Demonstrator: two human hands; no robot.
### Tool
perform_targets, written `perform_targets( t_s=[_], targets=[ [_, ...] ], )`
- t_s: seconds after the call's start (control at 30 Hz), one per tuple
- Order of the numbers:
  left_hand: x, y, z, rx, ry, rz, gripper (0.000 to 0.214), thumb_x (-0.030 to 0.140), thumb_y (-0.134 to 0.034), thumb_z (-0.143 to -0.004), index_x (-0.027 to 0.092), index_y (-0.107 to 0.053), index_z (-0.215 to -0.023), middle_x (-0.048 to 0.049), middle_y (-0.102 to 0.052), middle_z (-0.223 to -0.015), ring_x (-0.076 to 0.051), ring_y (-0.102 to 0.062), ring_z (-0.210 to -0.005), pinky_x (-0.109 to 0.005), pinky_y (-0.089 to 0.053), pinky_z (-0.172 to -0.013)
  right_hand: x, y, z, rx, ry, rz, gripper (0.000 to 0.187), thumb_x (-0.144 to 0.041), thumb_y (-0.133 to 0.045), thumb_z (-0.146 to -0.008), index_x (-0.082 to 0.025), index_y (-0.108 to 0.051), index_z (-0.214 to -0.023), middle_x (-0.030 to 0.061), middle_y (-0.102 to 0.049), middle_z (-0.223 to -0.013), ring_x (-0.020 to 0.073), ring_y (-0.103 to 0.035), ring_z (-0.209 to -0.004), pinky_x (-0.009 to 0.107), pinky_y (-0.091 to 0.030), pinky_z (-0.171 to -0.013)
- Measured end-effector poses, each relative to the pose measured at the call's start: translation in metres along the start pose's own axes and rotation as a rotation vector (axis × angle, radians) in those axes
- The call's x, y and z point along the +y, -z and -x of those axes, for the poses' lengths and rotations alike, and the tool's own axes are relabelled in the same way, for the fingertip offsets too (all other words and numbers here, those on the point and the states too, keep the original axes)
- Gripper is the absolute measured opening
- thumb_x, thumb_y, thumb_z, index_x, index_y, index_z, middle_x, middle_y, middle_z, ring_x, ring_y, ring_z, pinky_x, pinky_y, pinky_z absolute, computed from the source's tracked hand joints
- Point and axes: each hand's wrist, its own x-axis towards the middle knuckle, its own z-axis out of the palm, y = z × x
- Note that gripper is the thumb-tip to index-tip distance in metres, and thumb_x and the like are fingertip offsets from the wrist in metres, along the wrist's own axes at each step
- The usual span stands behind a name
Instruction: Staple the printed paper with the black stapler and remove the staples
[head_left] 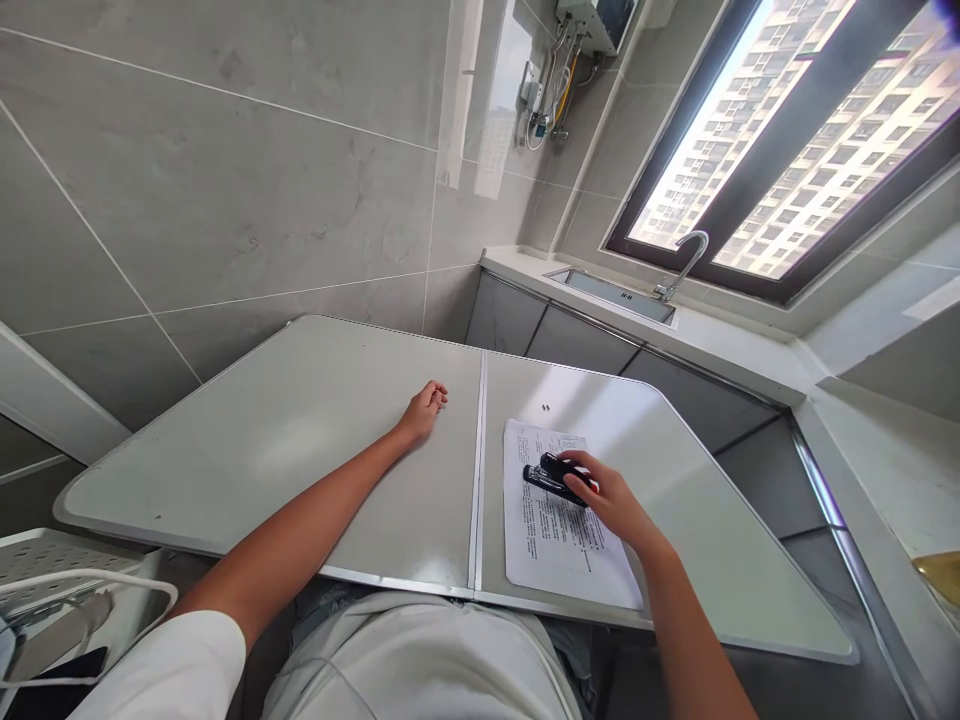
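Note:
A black stapler [556, 482] is in my right hand [606, 495], gripped at its rear end with the thumb on the near side. Its jaws are apart at the front, pointing left. Beneath it lie printed paper sheets [555, 560], flat on the right half of the folding table. My left hand [425, 408] rests on the left half of the tabletop, near the middle seam, with the fingers curled in. I see nothing between those fingers. Two tiny dark pieces [545, 407] lie beyond the top edge of the paper; they are too small to name.
The light folding table [300, 420] has a metal seam [477, 470] down its middle. At the left stands a white basket [82, 550] with cables. Behind the table run a counter with a sink [615, 292], a faucet [690, 255] and a window [750, 150].

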Motion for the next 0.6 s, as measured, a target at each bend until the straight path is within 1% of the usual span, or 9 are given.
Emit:
perform_targets(
  t_s=[0.03, 0.1, 0.17, 0.2, 0.33, 0.4, 0.47, 0.6],
  targets=[
    [0.000, 0.000, 0.000, 0.003, 0.005, 0.002, 0.020, 0.038, -0.044, -0.099, 0.023, -0.057, -0.101, -0.0055, -0.067, -0.099, -0.018, -0.060, -0.088, -0.032, -0.050, -0.084, -0.003, -0.007, 0.003, 0.003, -0.006, 0.026, 0.043, -0.055, -0.058, -0.096, -0.032, -0.062, -0.132, 0.0046, -0.074, -0.118, 0.0271, -0.070, -0.096, 0.040, -0.056, -0.084],
    [0.001, 0.000, -0.001, 0.012, 0.022, 0.009, 0.021, 0.039, -0.044, -0.099, 0.023, -0.058, -0.101, -0.0060, -0.069, -0.102, -0.019, -0.060, -0.089, -0.033, -0.050, -0.085, -0.003, -0.021, 0.004, 0.067, -0.030, 0.068, 0.042, -0.050, -0.062, -0.093, -0.032, -0.062, -0.131, 0.0040, -0.075, -0.111, 0.0282, -0.070, -0.094, 0.042, -0.056, -0.082],
    [0.003, 0.001, -0.001, 0.015, 0.035, 0.014, 0.022, 0.040, -0.045, -0.099, 0.023, -0.059, -0.100, -0.0062, -0.069, -0.105, -0.019, -0.061, -0.091, -0.033, -0.050, -0.085, 0.000, -0.030, 0.000, 0.141, -0.045, 0.076, 0.037, -0.046, -0.063, -0.091, -0.032, -0.064, -0.125, 0.0031, -0.076, -0.107, 0.0286, -0.071, -0.095, 0.043, -0.056, -0.084],
    [0.004, 0.001, -0.001, 0.013, 0.037, 0.015, 0.023, 0.040, -0.045, -0.099, 0.023, -0.059, -0.099, -0.0062, -0.070, -0.105, -0.019, -0.062, -0.091, -0.034, -0.050, -0.086, 0.001, -0.034, -0.002, 0.156, -0.045, 0.069, 0.035, -0.045, -0.062, -0.091, -0.032, -0.065, -0.123, 0.0028, -0.076, -0.105, 0.0286, -0.071, -0.094, 0.043, -0.056, -0.084],
    [0.008, 0.002, 0.001, -0.018, 0.014, -0.041, 0.027, 0.040, -0.044, -0.099, 0.022, -0.064, -0.098, -0.0055, -0.071, -0.105, -0.020, -0.063, -0.093, -0.033, -0.049, -0.085, -0.004, -0.043, -0.005, 0.137, -0.013, 0.040, 0.034, -0.044, -0.062, -0.091, -0.032, -0.065, -0.122, 0.0026, -0.076, -0.103, 0.0285, -0.071, -0.091, 0.043, -0.056, -0.082],
    [0.010, 0.001, 0.004, -0.061, -0.003, -0.104, 0.029, 0.041, -0.046, -0.099, 0.022, -0.069, -0.099, -0.0056, -0.072, -0.105, -0.021, -0.063, -0.094, -0.034, -0.049, -0.084, -0.012, -0.048, -0.005, 0.126, 0.000, 0.022, 0.034, -0.044, -0.062, -0.091, -0.032, -0.066, -0.122, 0.0025, -0.077, -0.103, 0.0283, -0.071, -0.091, 0.042, -0.055, -0.082],
    [0.011, 0.001, 0.006, -0.131, -0.046, -0.158, 0.031, 0.041, -0.049, -0.098, 0.023, -0.073, -0.103, -0.0063, -0.074, -0.106, -0.024, -0.064, -0.097, -0.035, -0.049, -0.085, -0.019, -0.054, -0.005, 0.115, 0.012, 0.001, 0.034, -0.043, -0.062, -0.092, -0.031, -0.066, -0.123, 0.0024, -0.076, -0.105, 0.0279, -0.071, -0.092, 0.042, -0.055, -0.082],
    [0.013, -0.001, 0.009, -0.268, -0.149, -0.216, 0.034, 0.042, -0.051, -0.098, 0.025, -0.076, -0.115, -0.0079, -0.075, -0.114, -0.028, -0.062, -0.112, -0.040, -0.048, -0.099, -0.032, -0.069, -0.009, 0.087, 0.042, -0.026, 0.033, -0.040, -0.062, -0.092, -0.032, -0.066, -0.123, 0.0025, -0.076, -0.111, 0.0287, -0.070, -0.099, 0.044, -0.055, -0.087]
  ],
)
